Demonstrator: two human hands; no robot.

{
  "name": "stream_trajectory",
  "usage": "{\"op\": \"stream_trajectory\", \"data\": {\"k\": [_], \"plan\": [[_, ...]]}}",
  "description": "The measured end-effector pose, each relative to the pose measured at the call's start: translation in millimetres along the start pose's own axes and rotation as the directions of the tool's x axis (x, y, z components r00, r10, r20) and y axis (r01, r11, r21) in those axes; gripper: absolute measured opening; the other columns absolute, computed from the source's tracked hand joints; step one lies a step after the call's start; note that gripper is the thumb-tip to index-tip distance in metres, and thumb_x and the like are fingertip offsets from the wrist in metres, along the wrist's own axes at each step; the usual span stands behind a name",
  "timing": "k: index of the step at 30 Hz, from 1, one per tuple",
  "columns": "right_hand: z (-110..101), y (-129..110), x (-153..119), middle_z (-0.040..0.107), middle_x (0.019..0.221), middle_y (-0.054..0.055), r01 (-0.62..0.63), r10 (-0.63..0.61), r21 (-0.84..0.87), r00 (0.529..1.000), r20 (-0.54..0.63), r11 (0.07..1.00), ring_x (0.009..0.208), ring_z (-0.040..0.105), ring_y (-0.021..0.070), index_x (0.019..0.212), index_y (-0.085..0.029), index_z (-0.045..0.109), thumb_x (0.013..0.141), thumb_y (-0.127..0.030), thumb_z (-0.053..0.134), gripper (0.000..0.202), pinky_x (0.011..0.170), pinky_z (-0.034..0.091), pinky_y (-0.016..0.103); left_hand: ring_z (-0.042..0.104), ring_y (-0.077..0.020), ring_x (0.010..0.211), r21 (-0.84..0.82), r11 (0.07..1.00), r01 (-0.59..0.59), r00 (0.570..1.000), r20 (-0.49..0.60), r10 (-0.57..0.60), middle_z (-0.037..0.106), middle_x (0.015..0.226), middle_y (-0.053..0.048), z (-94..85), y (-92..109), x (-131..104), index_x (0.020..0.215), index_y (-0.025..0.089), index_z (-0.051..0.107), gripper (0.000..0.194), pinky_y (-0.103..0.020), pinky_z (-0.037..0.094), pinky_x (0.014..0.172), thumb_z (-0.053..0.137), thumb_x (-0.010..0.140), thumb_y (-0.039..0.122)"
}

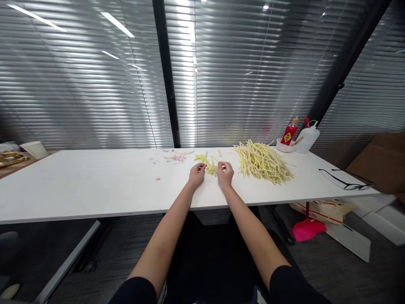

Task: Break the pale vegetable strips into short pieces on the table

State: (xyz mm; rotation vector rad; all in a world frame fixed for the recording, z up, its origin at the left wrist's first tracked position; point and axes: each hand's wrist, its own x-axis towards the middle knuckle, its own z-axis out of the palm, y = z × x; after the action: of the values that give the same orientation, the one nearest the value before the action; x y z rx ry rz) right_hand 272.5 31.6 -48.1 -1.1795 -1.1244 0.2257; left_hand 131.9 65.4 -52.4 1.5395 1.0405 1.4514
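My left hand (197, 174) is closed in a pinch above the white table (104, 181), beside a small heap of yellow-green pieces (210, 167). Whatever its fingertips hold is too small to make out. Just right of that heap, my right hand (225, 172) also pinches, and a thin yellow-green strand (214, 158) sticks out at its fingertips. The two hands are a short way apart. Farther right lies a big loose pile of long, thin, pale yellow strands (262, 162).
Pink and pale scraps (177, 158) lie left of my hands. At the right stand a red-labelled bottle (289, 132) in a shallow white bowl (285, 147) and a white squeeze bottle (307, 138). Black glasses (351, 185) rest near the right edge. A paper cup (34, 149) stands far left.
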Motion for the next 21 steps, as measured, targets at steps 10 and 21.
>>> {"op": "stream_trajectory", "data": {"k": [10, 21], "plan": [[-22, 10, 13, 0.066, 0.088, 0.007, -0.072, 0.066, 0.196, 0.997, 0.037, 0.978, 0.072, 0.056, 0.016, 0.089, -0.017, 0.067, 0.08, -0.043, 0.056, 0.031, 0.068, 0.046, 0.03, 0.054, -0.0125, 0.066, -0.116, 0.993, 0.009, 0.992, -0.124, -0.024, 0.06, 0.077, -0.003, -8.0, 6, 5, 0.085, 0.017, 0.065, 0.024, -0.027, 0.044, 0.065, 0.066, 0.074, 0.039], [-19, 9, 3, 0.068, 0.08, 0.004, 0.018, -0.073, 0.145, 0.92, 0.385, 0.989, 0.069, 0.06, 0.0166, 0.076, -0.021, 0.072, 0.071, -0.032, 0.066, 0.014, 0.062, 0.046, 0.028, 0.054, -0.0099, 0.069, -0.415, 0.864, 0.285, 0.943, 0.281, -0.177, 0.059, 0.075, -0.001, -2.3, 25, -9, 0.079, 0.015, 0.066, 0.029, -0.025, 0.044, 0.071, 0.078, 0.063, 0.036]]}}
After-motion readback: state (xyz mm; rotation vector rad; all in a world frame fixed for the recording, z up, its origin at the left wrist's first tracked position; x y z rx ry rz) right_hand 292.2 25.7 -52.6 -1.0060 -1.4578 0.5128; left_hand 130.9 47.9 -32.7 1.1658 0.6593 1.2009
